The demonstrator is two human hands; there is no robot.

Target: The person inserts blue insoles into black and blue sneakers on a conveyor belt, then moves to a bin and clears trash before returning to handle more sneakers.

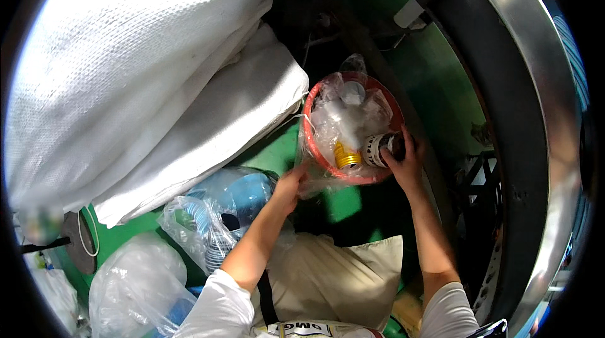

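Note:
A red round bin (398, 110), lined with a clear plastic bag (310, 185), stands in front of me. My left hand (291, 188) is closed on the bag where it hangs over the bin's near left rim. At the right side of the opening, my right hand (408, 163) grips a dark can-shaped container (374, 150) with a white band; its far end is in shadow. Close beside that container lies a yellow can (347, 156). Crumpled clear plastic (328, 114) and a clear round cup-like piece (352, 93) fill more of the bin.
Large white woven sacks (208, 130) rise on the left. Bagged blue cups or lids (242, 196) and a cloudy plastic bag (135, 281) lie on the green floor (343, 202). A curved metal-edged machine frame (542, 117) borders the right. Dark crates (482, 177) stand beneath it.

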